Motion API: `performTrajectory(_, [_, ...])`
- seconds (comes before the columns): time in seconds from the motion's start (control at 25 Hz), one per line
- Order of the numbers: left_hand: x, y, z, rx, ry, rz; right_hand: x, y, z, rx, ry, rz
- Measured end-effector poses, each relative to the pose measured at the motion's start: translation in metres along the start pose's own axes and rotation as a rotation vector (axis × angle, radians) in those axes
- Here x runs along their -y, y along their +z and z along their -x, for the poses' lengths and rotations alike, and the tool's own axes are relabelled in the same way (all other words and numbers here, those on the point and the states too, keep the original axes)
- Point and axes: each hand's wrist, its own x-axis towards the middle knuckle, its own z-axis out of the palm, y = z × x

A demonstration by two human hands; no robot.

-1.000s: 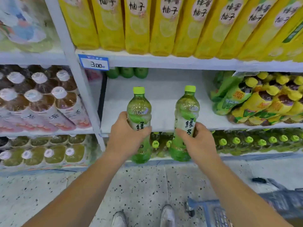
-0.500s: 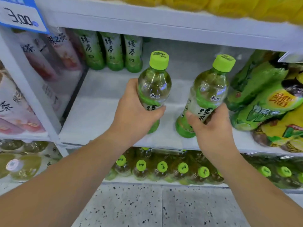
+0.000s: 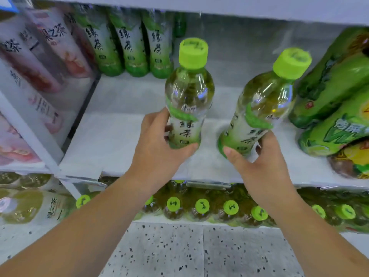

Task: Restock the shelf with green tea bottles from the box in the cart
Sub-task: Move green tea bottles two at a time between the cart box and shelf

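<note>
Both hands are each gripping one green tea bottle over the white shelf point(image 3: 111, 140). Left hand point(image 3: 157, 148) is wrapping around the lower body of the left bottle point(image 3: 188, 96), thumb under the base edge, fingers hidden behind it. Right hand point(image 3: 259, 162) is cupping the base of the right bottle point(image 3: 259, 108), thumb pressing across the front near the bottom.

Left bottle is sitting close to upright; right bottle is tilting, cap leaning right toward the shrink-wrapped green packs point(image 3: 329, 92) beside it. Whether either base is touching the shelf I can't tell; both look slightly above it.

Step looks like placement: carrying two bottles into the open middle bay. Three matching bottles point(image 3: 131, 47) are standing in a row at the back left, well apart from the held pair. Next move likely calls for pushing both bottles deeper, straightening the right one, and setting them down next to that row, without knocking the packs on the right.

Bottles are clear plastic with pale yellow-green liquid, lime-green screw caps, and a white-and-green label with dark Chinese lettering. Both look full and sealed. Cart and box aren't in view.
</note>
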Motion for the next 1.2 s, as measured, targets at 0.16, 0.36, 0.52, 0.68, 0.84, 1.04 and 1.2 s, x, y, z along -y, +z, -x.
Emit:
performTrajectory(0.16, [0.015,0.003,0.003,-0.088,0.060,-0.043,-0.011,0.004,0.000,-0.043,0.002,0.103])
performTrajectory(0.36, [0.021,0.008,-0.020,-0.140,0.088,-0.073,-0.012,0.018,-0.031,-0.040,-0.066,0.175])
performTrajectory(0.52, [0.025,0.010,-0.057,-0.160,0.035,-0.016,-0.017,0.028,-0.066,-0.046,-0.092,0.193])
performTrajectory(0.68, [0.032,0.018,-0.100,-0.201,0.038,-0.054,-0.024,0.035,-0.104,-0.055,-0.119,0.222])
performTrajectory(0.84, [0.030,0.025,-0.137,-0.206,0.021,-0.099,-0.028,0.043,-0.139,-0.081,-0.117,0.210])
performTrajectory(1.04, [0.027,0.033,-0.160,-0.251,-0.038,-0.152,-0.026,0.052,-0.180,-0.092,-0.106,0.254])
performTrajectory(1.2, [0.024,0.045,-0.163,-0.338,-0.025,-0.213,-0.028,0.057,-0.199,-0.092,-0.162,0.250])
